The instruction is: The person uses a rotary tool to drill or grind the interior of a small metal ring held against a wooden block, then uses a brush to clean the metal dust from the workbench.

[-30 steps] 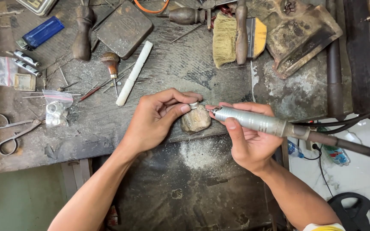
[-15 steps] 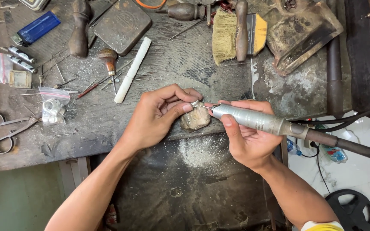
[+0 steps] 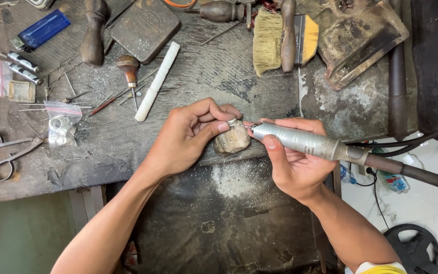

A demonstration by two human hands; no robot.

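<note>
Head view: a person works at a scarred, dust-strewn jeweller's bench [image 3: 219,76], seen from above.
Left hand: the left hand [image 3: 188,134] has its thumb and fingers closed in a pinch on a small silver ring [image 3: 232,123], pressing it down on the worn wooden bench pin [image 3: 232,141] at the bench's front edge.
Right hand: the right hand [image 3: 292,160] is wrapped in a pen-like grip around a silver rotary handpiece [image 3: 300,141], thumb on top and fingers curled beneath.
Tool tip: the handpiece's point meets the ring just to the right of the left thumb (the bit itself is too small to make out).
Drive cable: a black flexible shaft [image 3: 411,175] runs from the handpiece off to the right edge.
Below the pin: a pale patch of metal dust [image 3: 231,180] lies on the dark apron under the hands.
Bench, left: scissors [image 3: 8,152], a small clear bag [image 3: 59,124], a blue lighter [image 3: 41,29] and two small metal cylinders lie well apart from the hands.
Bench, centre: a white stick [image 3: 156,81] lies tilted beside a wooden-handled graver [image 3: 129,71], with a dark flat tin [image 3: 144,28] behind them.
Bench, rear: a bristle brush [image 3: 268,40] lies near the top edge.
</note>
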